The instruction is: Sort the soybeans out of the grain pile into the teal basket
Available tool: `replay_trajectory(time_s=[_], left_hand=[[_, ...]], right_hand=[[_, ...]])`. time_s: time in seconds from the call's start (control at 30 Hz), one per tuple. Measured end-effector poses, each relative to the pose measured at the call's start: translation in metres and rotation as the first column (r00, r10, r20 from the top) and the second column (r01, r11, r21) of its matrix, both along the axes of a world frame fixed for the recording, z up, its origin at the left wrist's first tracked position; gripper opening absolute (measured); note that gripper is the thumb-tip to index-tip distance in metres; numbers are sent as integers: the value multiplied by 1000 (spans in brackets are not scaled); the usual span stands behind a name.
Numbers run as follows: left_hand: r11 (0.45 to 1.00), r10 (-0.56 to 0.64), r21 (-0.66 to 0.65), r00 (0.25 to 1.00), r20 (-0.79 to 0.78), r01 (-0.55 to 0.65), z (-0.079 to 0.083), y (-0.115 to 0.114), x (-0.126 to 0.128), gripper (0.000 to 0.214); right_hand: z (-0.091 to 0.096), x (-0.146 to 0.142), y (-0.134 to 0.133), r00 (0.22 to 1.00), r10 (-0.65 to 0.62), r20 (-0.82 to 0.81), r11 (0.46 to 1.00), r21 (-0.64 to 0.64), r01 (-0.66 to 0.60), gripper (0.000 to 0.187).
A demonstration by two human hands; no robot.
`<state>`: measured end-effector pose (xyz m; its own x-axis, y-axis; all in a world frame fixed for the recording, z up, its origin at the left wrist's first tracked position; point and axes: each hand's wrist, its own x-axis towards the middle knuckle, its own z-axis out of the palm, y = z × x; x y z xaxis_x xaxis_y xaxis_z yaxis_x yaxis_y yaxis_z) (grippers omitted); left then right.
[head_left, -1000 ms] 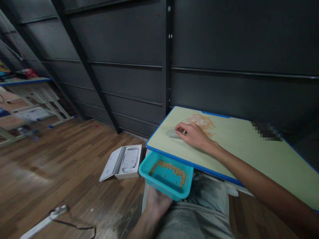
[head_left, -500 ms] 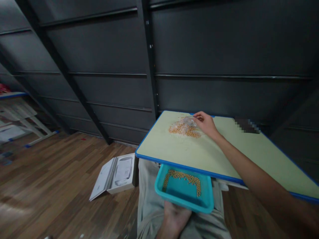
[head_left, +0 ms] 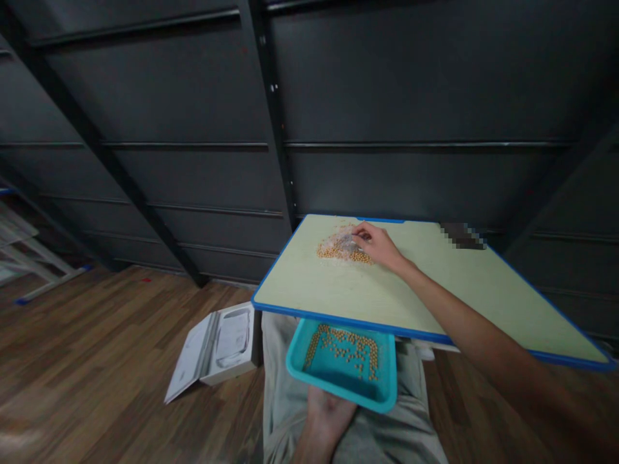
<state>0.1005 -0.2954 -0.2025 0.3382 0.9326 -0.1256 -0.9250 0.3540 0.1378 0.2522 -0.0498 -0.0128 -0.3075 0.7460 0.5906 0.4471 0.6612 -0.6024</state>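
On the green table (head_left: 449,283), right hand (head_left: 380,246) pinching a clear plastic piece (head_left: 343,241) atop the bean pile (head_left: 333,252), below the near edge, left hand (head_left: 326,415) under the teal tray (head_left: 338,394) of beans, finger closure hidden.

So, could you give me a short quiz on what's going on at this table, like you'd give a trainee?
1. True or false: the teal tray, with the left hand beneath it, sits on the table.
2. Fill in: the open white box lies on the ____.
3. The right hand touches: A the tray, B the bean pile on the table, C the box.
Key: 1 false, it is below the table's near edge; 2 floor; 3 B.
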Motion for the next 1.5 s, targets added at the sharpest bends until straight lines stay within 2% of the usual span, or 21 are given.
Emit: replay_trajectory(time_s=[0.17, 0.3, 0.53, 0.63, 1.0, 1.23, 1.5], left_hand=[[996, -19, -83, 1000, 19, 21, 9, 1, 0, 41], [997, 0, -81, 1000, 6, 0, 10, 1, 1, 39], [999, -47, -29, 997, -67, 46, 32, -1, 2, 41], [999, -46, -4, 996, -79, 45, 35, 0, 2, 42], [999, -27, 39, 995, -97, 31, 20, 0, 0, 43], [1000, -8, 26, 998, -69, 10, 14, -2, 1, 40], [999, -29, 38, 1000, 4, 29, 2, 3, 0, 49]], right_hand=[[4, -7, -13, 993, 7, 115, 997, 78, -16, 12], [6, -8, -16, 984, 3, 180, 993, 111, -24, 13], [6, -9, -17, 979, 24, 204, 996, 78, -41, 14], [5, -9, -17, 977, 50, 208, 997, 45, -61, 14], [1, -11, -14, 976, 78, 204, 995, 38, -87, 13], [-1, -13, -17, 977, 93, 194, 995, 5, -95, 15], [-1, -14, -19, 972, 97, 213, 995, -3, -99, 14]])
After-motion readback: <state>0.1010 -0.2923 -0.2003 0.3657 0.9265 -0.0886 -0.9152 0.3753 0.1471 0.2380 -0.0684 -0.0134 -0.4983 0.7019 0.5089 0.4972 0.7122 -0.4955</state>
